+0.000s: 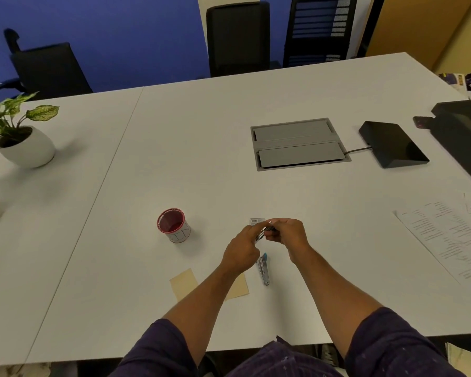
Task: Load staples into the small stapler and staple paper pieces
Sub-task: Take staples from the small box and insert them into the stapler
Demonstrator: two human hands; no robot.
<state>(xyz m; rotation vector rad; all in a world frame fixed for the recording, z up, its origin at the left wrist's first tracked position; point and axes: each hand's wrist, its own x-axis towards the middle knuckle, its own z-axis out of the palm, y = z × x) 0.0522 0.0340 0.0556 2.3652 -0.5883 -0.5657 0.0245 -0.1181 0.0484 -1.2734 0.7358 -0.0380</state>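
Both your left hand (pixel 242 247) and your right hand (pixel 287 234) are raised just above the white table (pixel 201 159), fingertips pinching a small silvery strip or packet, probably the staples (pixel 265 231), beside a little white barcoded box (pixel 257 221); it is too small to tell exactly how each finger lies. The small blue-and-silver metal stapler (pixel 264 269) lies opened on the table just below your hands, with the pale yellow paper pieces (pixel 184 282) near it under your left forearm. Keep the strip level and unbroken, pinch it by its sides, then carry it straight down and seat it legs-down in the stapler's channel.
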